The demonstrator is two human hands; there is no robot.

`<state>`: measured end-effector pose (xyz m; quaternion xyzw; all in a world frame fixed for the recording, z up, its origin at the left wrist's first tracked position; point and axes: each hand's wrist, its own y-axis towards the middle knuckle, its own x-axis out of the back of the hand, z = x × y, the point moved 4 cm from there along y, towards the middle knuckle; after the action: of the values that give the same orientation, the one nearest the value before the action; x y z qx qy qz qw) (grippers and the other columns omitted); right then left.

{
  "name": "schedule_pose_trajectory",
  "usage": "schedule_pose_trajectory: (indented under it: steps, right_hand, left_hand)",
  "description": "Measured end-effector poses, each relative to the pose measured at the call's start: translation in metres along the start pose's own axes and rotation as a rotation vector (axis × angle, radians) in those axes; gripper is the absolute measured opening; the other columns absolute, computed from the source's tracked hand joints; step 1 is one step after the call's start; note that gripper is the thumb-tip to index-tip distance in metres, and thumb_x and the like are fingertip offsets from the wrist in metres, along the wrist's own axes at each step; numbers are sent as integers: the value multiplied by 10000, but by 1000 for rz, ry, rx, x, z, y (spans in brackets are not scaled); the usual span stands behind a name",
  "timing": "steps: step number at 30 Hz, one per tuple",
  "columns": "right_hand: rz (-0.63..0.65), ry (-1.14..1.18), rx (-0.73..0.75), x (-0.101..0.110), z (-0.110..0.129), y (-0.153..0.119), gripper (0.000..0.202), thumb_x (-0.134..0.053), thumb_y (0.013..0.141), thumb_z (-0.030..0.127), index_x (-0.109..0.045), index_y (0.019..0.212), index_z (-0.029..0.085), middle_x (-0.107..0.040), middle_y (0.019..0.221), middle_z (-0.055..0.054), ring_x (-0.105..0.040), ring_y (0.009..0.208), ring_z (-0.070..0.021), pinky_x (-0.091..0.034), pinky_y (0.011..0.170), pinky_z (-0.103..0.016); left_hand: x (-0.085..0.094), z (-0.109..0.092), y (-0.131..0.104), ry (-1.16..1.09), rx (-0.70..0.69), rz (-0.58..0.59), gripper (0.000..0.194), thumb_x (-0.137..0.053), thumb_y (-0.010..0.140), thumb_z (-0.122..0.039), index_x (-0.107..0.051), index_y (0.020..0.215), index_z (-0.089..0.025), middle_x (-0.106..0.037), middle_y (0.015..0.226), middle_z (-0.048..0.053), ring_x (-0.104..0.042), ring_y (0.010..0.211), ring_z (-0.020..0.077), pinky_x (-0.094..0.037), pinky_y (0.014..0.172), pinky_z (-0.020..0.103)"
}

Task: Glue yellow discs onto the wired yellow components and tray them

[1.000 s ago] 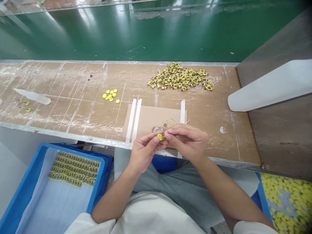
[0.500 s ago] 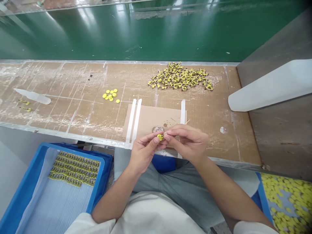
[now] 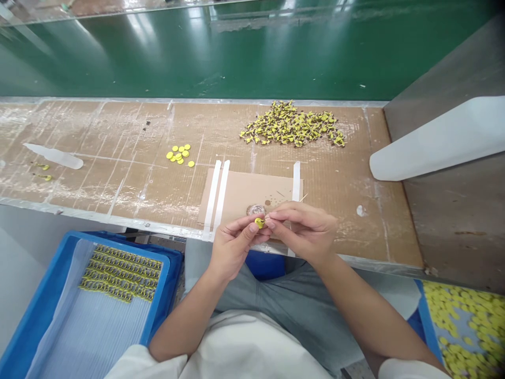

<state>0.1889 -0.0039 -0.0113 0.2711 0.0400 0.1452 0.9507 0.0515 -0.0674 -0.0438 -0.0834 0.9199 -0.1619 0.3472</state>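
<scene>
Between the thumb and fingers of my left hand (image 3: 232, 245) is a small yellow piece (image 3: 259, 223), held just over the bench's front edge. My right hand (image 3: 305, 229) is closed in a pinch, its fingertips right at the yellow piece. A thin pale stick (image 3: 303, 198), like a toothpick, pokes out behind the right fingers; its tip is too small to make out. Just beyond my fingertips a small clear round dish (image 3: 255, 209) rests on a taped cardboard sheet (image 3: 244, 184), with dark wet-looking spots nearby.
Farther back lies a heap of small yellow-and-black parts (image 3: 292, 126). Several yellow discs (image 3: 181, 153) lie to its left. A blue tray (image 3: 163, 284) at lower left has rows of yellow-and-black pieces. A bin of yellow discs (image 3: 469, 326) stands at lower right. A grey panel (image 3: 450, 210) bounds the right.
</scene>
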Motion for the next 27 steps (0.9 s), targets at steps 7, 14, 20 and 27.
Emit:
schedule_pose_trajectory:
  steps: [7,14,20,27]
  right_hand:
    - [5,-3,5,-1,2,1,318,-765,741,20,-779,960,250,-762,826,-42,-715,685,-167,-590,618,-274]
    - [8,-7,-31,1,-1,-1,268,-779,738,54,-782,932,240,-764,825,-50,-715,688,-173,-597,613,-279]
    - [15,-4,-23,-1,0,1,245,-779,745,68,-783,920,238,-763,813,-49,-711,677,-166,-595,610,-275]
    - [57,13,-20,-1,0,3,259,-778,743,52,-788,926,235,-763,807,-53,-720,699,-176,-603,632,-284]
  left_hand:
    - [0,-1,-1,11,4,-30,215,-811,776,-275,-798,973,-191,-793,826,53,-747,747,124,-620,731,191]
    - [2,1,-2,17,5,-37,222,-815,769,-281,-799,972,-191,-796,844,60,-755,778,147,-624,731,208]
    - [3,1,-1,53,14,-78,254,-838,737,-316,-804,959,-198,-796,837,68,-757,777,172,-633,739,248]
    - [7,-1,-3,116,-42,-74,230,-839,731,-296,-809,944,-215,-788,954,65,-747,749,159,-645,731,264]
